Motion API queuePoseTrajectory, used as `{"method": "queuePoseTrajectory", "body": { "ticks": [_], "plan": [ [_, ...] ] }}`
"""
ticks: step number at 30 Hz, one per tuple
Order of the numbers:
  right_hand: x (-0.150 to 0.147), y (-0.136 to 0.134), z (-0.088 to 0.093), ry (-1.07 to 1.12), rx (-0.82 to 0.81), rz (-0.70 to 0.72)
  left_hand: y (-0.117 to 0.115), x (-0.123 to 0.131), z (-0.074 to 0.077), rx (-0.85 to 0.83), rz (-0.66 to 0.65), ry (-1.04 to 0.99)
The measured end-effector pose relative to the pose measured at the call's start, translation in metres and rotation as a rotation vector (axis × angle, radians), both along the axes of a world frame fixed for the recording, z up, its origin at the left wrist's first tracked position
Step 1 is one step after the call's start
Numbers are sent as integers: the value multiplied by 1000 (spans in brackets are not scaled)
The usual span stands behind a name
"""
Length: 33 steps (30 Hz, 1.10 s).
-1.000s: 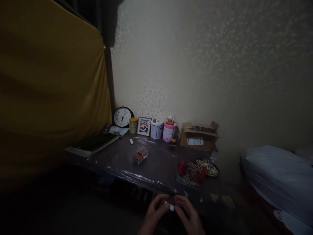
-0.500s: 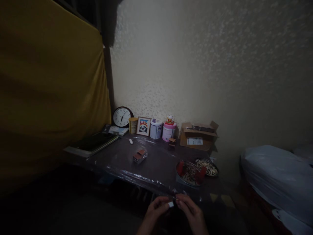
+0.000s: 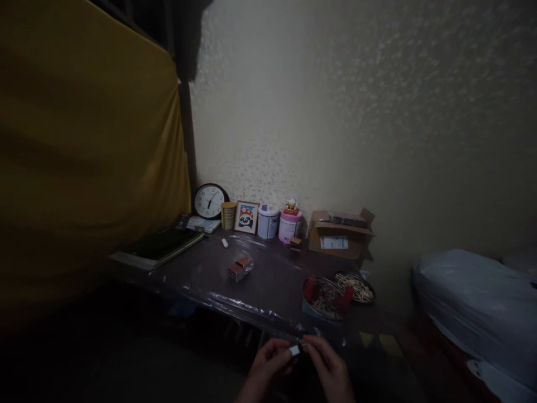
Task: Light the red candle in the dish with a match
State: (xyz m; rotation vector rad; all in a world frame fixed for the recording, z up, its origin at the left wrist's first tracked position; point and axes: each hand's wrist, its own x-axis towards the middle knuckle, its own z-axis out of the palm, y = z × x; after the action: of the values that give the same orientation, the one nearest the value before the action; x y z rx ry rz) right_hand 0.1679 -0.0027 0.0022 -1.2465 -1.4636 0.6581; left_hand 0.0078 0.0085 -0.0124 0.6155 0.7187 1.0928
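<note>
Down at the near edge of the table (image 3: 272, 288), the left hand (image 3: 268, 361) has thumb and fingers closed in a pinch on a small white object (image 3: 295, 350), its pale end poking out toward the other hand. Just beside it, the right hand (image 3: 329, 364) curls inward, thumb and fingertips drawn close, but in this gloom I cannot tell whether they meet or grip anything. On to the lettering: the wall clock (image 3: 209, 201) shows clear numerals, 12 at the top, 6 at the bottom. The carton (image 3: 340, 234) wears a white printed label (image 3: 334, 242), too small to read. The white tin (image 3: 268, 221) and the pink-lidded tin (image 3: 290, 225) carry print as well, all illegible from here, and the framed panda picture (image 3: 246, 217) stands beside them.
</note>
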Motion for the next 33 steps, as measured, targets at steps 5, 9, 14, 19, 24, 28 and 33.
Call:
{"method": "queuePoseTrajectory", "body": {
  "ticks": [5,9,14,19,24,28,33],
  "plan": [
    [1,2,-4,24,-26,4,3,0,-6,5,-16,11],
    [0,2,-3,24,-29,17,4,1,-11,-8,14,5],
    [1,3,-3,26,-38,13,4,4,-14,-6,32,-28],
    [1,4,-4,39,-46,1,2,5,-13,0,41,-54],
    [1,6,-8,19,-59,13,2,5,-12,8,27,-57],
    [1,9,-11,15,-51,18,4,6,-12,2,23,-38],
    [1,14,-16,-1,-18,-6,5,10,-12,14,36,-68]
  ]
}}
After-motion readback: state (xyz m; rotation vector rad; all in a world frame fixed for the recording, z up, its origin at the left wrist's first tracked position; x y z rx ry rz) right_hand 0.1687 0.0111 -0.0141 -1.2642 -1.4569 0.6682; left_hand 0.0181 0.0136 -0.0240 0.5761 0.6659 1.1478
